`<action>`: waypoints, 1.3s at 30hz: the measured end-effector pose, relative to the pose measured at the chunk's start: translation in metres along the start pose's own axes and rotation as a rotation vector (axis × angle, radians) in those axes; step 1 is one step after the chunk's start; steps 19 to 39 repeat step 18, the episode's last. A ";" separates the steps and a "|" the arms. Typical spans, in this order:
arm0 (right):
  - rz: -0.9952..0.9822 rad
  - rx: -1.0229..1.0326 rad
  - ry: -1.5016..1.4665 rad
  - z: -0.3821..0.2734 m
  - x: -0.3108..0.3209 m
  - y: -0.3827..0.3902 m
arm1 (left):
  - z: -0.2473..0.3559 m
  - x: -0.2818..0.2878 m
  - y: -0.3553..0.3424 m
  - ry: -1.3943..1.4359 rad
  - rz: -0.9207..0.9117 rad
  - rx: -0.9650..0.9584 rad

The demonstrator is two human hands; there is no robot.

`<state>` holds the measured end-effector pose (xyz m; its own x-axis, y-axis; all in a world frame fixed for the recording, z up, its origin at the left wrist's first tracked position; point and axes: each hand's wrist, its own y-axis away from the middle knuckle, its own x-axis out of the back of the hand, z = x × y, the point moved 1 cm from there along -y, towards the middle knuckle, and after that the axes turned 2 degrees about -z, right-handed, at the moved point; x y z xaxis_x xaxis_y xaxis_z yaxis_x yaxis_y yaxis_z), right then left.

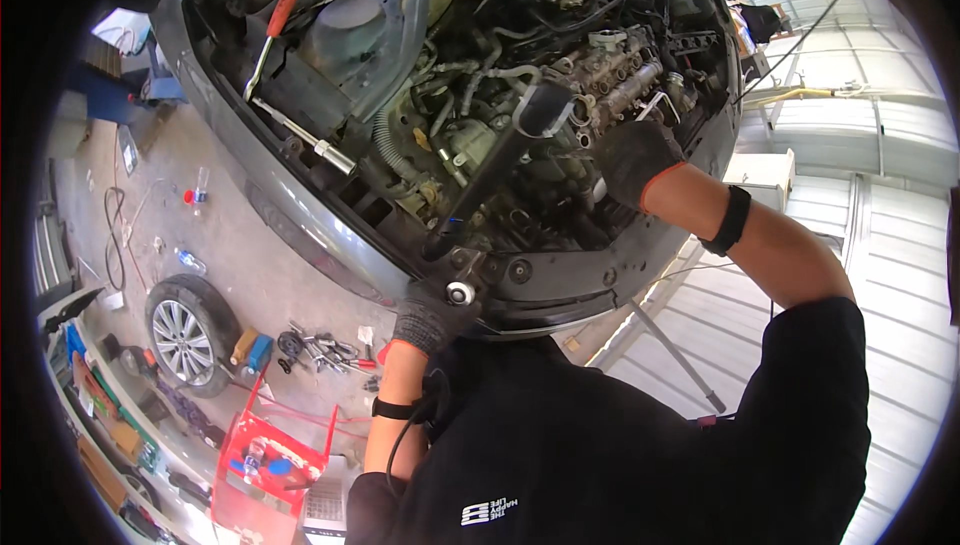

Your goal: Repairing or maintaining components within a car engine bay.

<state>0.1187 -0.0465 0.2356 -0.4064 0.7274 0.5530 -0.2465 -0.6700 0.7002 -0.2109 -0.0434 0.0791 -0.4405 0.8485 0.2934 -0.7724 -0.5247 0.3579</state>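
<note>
My left hand (436,313), in a grey knit glove, is closed at the front edge of the engine bay. A ratchet with a round silver head (460,293) sticks out of its grip. My right hand (632,160), in a dark glove with an orange cuff, reaches down into the open engine (610,85). Its fingers are mostly hidden against the dark parts, so I cannot tell whether they hold anything. Between the hands a long black bar-shaped thing with a pale, glossy end (545,110) slants over the engine; it looks like a work light.
On the left fender side lie a screwdriver with a red handle (287,7) and a silver extension bar (305,137). A wheel (185,337), scattered tools (330,353) and a red stool (225,490) stand or lie on the floor at left. A grey prop pole (680,360) leans at right.
</note>
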 end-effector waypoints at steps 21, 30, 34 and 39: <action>-0.380 0.007 -0.051 0.013 0.043 -0.036 | 0.018 0.000 -0.002 -0.099 0.088 0.125; -0.380 0.007 -0.051 0.013 0.043 -0.036 | 0.018 0.000 -0.002 -0.099 0.088 0.125; -0.380 0.007 -0.051 0.013 0.043 -0.036 | 0.018 0.000 -0.002 -0.099 0.088 0.125; -0.380 0.007 -0.051 0.013 0.043 -0.036 | 0.018 0.000 -0.002 -0.099 0.088 0.125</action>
